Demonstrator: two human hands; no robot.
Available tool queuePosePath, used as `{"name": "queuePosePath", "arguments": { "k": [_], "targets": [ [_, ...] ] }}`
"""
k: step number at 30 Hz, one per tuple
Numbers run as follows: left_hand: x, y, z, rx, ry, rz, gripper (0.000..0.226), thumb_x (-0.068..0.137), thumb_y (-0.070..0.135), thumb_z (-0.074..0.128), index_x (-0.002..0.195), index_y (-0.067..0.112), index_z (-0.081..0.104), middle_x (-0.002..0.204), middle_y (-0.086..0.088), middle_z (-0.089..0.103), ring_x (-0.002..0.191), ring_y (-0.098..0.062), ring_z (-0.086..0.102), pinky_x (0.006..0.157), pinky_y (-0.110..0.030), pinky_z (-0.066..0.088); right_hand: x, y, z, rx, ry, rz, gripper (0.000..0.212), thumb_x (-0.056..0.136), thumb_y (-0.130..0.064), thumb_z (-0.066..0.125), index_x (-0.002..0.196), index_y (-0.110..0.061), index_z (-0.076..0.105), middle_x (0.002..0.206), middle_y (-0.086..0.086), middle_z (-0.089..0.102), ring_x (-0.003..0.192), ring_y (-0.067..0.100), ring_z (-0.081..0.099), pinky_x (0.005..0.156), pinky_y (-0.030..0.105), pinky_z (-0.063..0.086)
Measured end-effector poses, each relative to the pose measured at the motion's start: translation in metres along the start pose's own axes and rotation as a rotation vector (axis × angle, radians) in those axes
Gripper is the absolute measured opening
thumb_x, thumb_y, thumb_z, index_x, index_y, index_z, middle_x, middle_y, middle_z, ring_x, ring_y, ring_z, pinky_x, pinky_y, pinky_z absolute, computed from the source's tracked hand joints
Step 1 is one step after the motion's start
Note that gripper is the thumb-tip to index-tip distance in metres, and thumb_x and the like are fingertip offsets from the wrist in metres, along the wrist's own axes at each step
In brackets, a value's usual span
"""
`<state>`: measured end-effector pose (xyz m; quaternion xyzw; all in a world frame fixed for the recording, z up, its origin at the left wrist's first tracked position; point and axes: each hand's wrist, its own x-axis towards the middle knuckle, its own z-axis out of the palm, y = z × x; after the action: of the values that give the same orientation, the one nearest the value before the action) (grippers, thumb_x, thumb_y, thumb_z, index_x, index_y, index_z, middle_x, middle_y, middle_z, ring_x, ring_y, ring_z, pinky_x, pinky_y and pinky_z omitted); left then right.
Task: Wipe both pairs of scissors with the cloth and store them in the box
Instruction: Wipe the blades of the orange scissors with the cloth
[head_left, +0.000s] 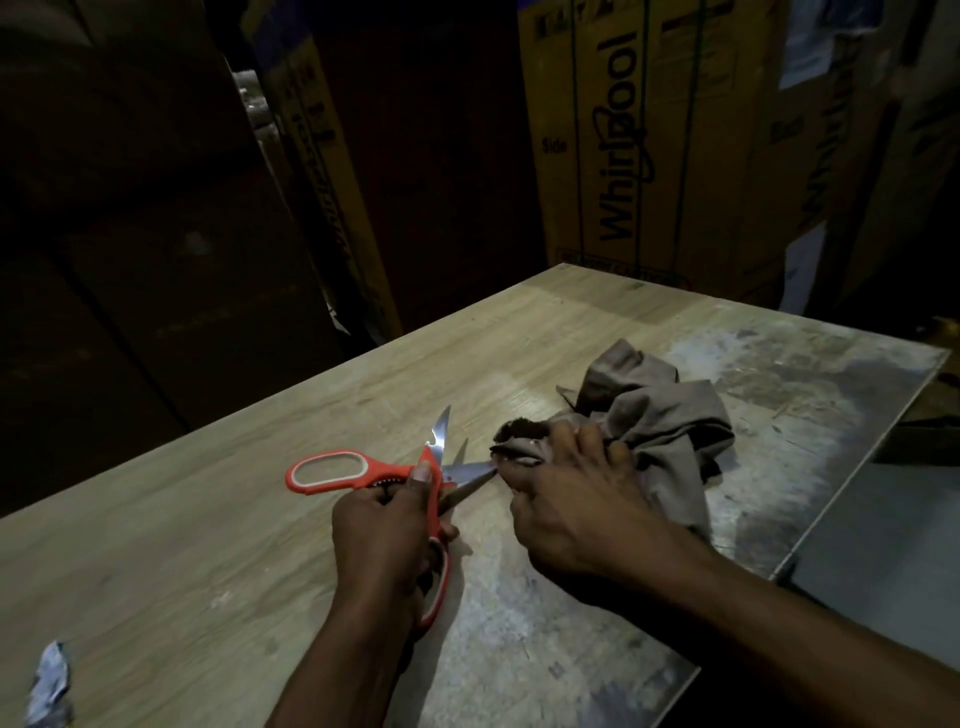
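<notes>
Red-handled scissors (358, 475) with white grip insets are spread open above the wooden table (208, 519). My left hand (384, 535) grips them near the pivot and lower handle. One blade points up and away; the other runs right into a grey-brown cloth (660, 410). My right hand (566, 509) pinches a fold of that cloth around the blade tip. The rest of the cloth lies bunched on the table behind my right hand. A second pair of scissors and a storage box are not visible.
A crumpled grey scrap (49, 686) lies at the table's near left edge. Tall cardboard cartons, one labelled Whirlpool (623, 140), stand close behind the table. The table's right side is stained, and its right edge drops off to a dark floor.
</notes>
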<state>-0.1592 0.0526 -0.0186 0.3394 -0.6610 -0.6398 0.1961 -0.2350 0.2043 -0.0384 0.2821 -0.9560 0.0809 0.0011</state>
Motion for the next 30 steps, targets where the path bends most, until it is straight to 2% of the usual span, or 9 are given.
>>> {"name": "queuePosePath", "arguments": {
  "k": [5,9,14,19,21,23,25,27,30],
  "targets": [
    [0.002,-0.001,0.002,-0.026,0.012,-0.024,0.032,0.098,0.029,0.07,0.082,0.002,0.075,0.062,-0.012,0.074,0.046,-0.021,0.063,0.047,-0.026,0.045,-0.008,-0.03,-0.001,0.235,-0.033,-0.122,0.061,0.099,-0.051,0.025,0.158,-0.056,0.006,0.15,0.009,0.02,0.134,0.032,0.015,0.111,0.052,0.021],
    [0.005,0.001,-0.003,-0.063,0.033,-0.067,0.034,0.098,0.03,0.072,0.079,0.002,0.075,0.064,-0.015,0.075,0.049,-0.025,0.062,0.053,-0.029,0.046,-0.011,-0.045,0.011,0.113,0.031,-0.119,0.071,0.087,-0.055,0.01,0.158,-0.054,0.004,0.154,0.015,0.019,0.136,0.037,0.016,0.109,0.057,0.021],
    [0.001,0.002,-0.003,-0.004,-0.008,-0.006,0.032,0.097,0.037,0.069,0.091,0.007,0.077,0.075,-0.014,0.078,0.067,-0.028,0.071,0.061,-0.035,0.051,0.006,-0.005,0.007,-0.038,0.046,0.0,0.062,0.101,-0.053,0.032,0.16,-0.044,0.018,0.157,0.013,0.021,0.141,0.036,0.016,0.111,0.055,0.02],
    [0.003,0.002,-0.006,-0.05,-0.048,0.007,0.034,0.094,0.036,0.075,0.086,0.004,0.081,0.07,-0.02,0.076,0.061,-0.031,0.067,0.065,-0.04,0.052,0.023,0.027,-0.001,-0.091,0.081,0.041,0.06,0.1,-0.044,0.042,0.158,-0.047,0.026,0.15,0.011,0.031,0.134,0.038,0.026,0.109,0.051,0.028],
    [0.005,0.007,-0.01,-0.104,-0.144,-0.033,0.028,0.091,0.029,0.077,0.087,0.001,0.08,0.074,-0.021,0.076,0.056,-0.028,0.063,0.055,-0.032,0.048,0.032,0.052,-0.013,0.054,0.178,-0.016,0.054,0.101,-0.039,0.051,0.152,-0.052,0.04,0.13,0.006,0.049,0.119,0.033,0.044,0.096,0.041,0.042],
    [0.002,0.014,-0.015,-0.152,-0.321,-0.123,0.031,0.076,0.025,0.08,0.084,-0.004,0.078,0.069,-0.023,0.07,0.044,-0.025,0.053,0.044,-0.025,0.041,0.035,0.075,-0.032,0.362,0.272,-0.132,0.046,0.1,-0.031,0.063,0.143,-0.047,0.054,0.104,-0.004,0.054,0.097,0.019,0.056,0.077,0.023,0.045],
    [-0.005,0.02,-0.018,-0.141,-0.471,-0.157,0.033,0.075,0.025,0.076,0.083,-0.007,0.075,0.057,-0.022,0.058,0.032,-0.02,0.042,0.035,-0.018,0.033,0.032,0.09,-0.056,0.708,0.304,-0.201,0.044,0.095,-0.02,0.074,0.134,-0.037,0.066,0.111,-0.01,0.062,0.099,0.001,0.063,0.078,0.009,0.048],
    [-0.006,0.02,-0.015,-0.066,-0.487,-0.081,0.026,0.089,0.018,0.071,0.078,-0.005,0.074,0.057,-0.02,0.06,0.033,-0.019,0.047,0.035,-0.018,0.036,0.025,0.101,-0.071,0.917,0.355,-0.224,0.043,0.086,-0.021,0.082,0.128,-0.026,0.073,0.124,-0.006,0.07,0.113,0.002,0.067,0.092,0.017,0.054],
    [-0.009,0.016,-0.005,-0.021,-0.474,0.002,0.022,0.085,0.019,0.075,0.074,0.0,0.08,0.072,-0.019,0.072,0.044,-0.024,0.054,0.042,-0.026,0.043,0.006,0.109,-0.065,0.8,0.527,-0.148,0.034,0.083,-0.031,0.085,0.116,-0.024,0.08,0.121,-0.007,0.071,0.11,0.002,0.068,0.088,0.023,0.059]
  ]
}}
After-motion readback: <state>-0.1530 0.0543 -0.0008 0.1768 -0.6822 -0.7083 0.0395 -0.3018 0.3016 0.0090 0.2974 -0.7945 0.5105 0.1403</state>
